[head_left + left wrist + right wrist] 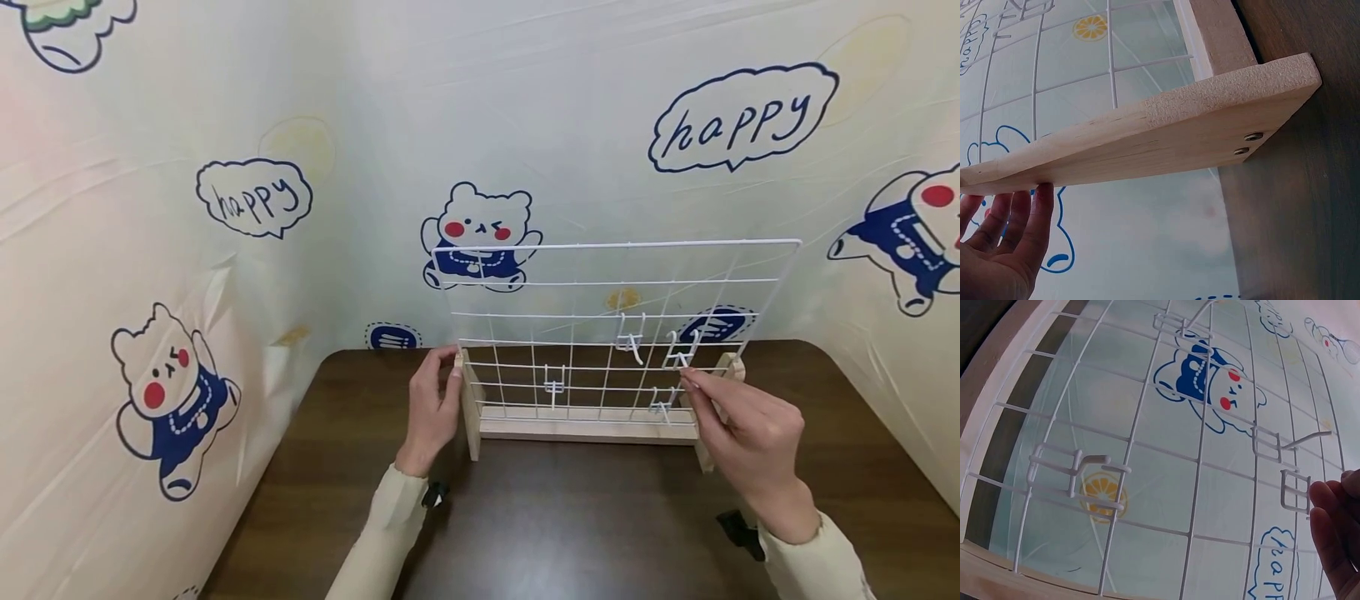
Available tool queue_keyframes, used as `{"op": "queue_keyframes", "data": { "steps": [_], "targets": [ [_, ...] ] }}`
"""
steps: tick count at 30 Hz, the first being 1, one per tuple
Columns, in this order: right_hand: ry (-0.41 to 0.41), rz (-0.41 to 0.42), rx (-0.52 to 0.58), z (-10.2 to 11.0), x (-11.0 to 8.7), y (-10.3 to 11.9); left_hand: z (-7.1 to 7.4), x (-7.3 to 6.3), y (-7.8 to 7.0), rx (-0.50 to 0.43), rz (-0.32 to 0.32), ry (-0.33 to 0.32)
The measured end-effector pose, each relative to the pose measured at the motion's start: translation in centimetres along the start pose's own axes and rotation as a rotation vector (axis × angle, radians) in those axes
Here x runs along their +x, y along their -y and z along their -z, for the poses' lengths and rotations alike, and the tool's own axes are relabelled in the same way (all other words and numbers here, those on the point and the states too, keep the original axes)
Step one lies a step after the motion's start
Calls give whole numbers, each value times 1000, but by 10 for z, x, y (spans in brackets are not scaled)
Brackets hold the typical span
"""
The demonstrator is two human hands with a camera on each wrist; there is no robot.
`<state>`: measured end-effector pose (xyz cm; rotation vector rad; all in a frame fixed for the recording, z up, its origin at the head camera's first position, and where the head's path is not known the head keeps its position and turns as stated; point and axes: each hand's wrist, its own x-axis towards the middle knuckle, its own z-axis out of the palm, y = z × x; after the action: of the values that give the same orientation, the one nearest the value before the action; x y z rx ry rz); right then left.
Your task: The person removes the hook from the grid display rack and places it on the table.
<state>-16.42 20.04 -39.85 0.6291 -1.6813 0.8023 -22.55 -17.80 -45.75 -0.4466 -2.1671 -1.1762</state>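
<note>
A white wire grid panel (573, 342) stands in a wooden stand (585, 428) on the table. My left hand (434, 408) grips the wooden side post (470, 408) at the grid's left end; its fingertips (1043, 199) meet the post's edge in the left wrist view. At the right side of the grid, my right hand (753, 425) pinches a white wire hook (680, 360) by its prong. The frame of this hook (1296, 491) lies at the grid wires. Other white hooks hang on the grid: an upper one (630, 342), a left one (553, 386) and a low one (660, 407).
The dark brown table (570, 525) extends in front of the stand and to both sides. A pale cloth (360, 100) printed with bears and "happy" bubbles surrounds the table at the back and sides. Two screws (1247, 143) show in the post's lower outer face.
</note>
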Motion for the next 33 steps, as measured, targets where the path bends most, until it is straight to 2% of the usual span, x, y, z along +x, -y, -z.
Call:
{"op": "queue_keyframes", "data": {
  "steps": [5, 13, 16, 23, 33],
  "targets": [
    [-4, -6, -3, 1, -1, 1, -1, 1, 0, -3, -9, 9],
    [-27, 29, 10, -1, -5, 2, -1, 2, -1, -6, -1, 8],
    [-13, 39, 5, -2, -8, 3, -1, 2, -1, -6, -4, 5],
    [81, 28, -9, -3, -15, 1, -1, 0, -1, -12, -3, -2],
    [84, 63, -11, -5, -24, 0, -1, 0, -2, -17, 20, 13]
  ]
}}
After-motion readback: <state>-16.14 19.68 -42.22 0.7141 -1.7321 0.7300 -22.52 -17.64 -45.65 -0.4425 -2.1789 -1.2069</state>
